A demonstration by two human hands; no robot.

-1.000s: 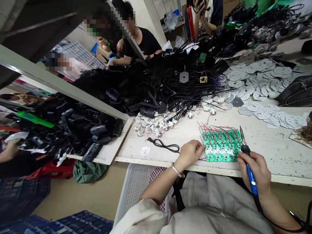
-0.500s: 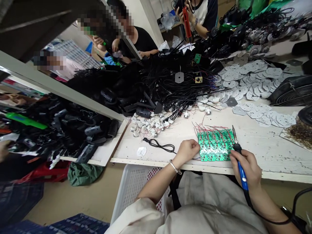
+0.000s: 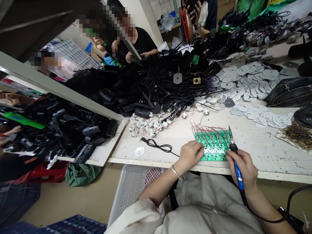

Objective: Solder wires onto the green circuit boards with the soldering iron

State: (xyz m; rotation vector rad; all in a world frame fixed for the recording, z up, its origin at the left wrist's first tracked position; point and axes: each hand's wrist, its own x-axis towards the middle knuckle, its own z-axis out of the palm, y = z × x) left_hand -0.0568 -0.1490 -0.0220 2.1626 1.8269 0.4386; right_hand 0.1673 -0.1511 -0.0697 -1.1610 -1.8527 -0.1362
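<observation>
A green circuit board panel (image 3: 213, 145) lies flat on the white-painted workbench (image 3: 263, 156), with many thin red and black wires rising from its far edge. My left hand (image 3: 189, 156) rests on the board's near left part, fingers curled against it. My right hand (image 3: 242, 168) grips a blue-handled soldering iron (image 3: 237, 170) like a pen. The iron's thin metal tip points away from me, just above the board's right edge. Its black cable runs off past my right forearm toward the lower right.
Beyond the board lie a large heap of black wires (image 3: 170, 84), small white parts (image 3: 148, 126) and several perforated metal plates (image 3: 253, 79). A white plastic crate (image 3: 134, 191) stands below the bench edge. Co-workers sit across the bench.
My left hand has slid further onto the board's left part. The whole view has drifted left, and the iron stays near the board's right edge.
</observation>
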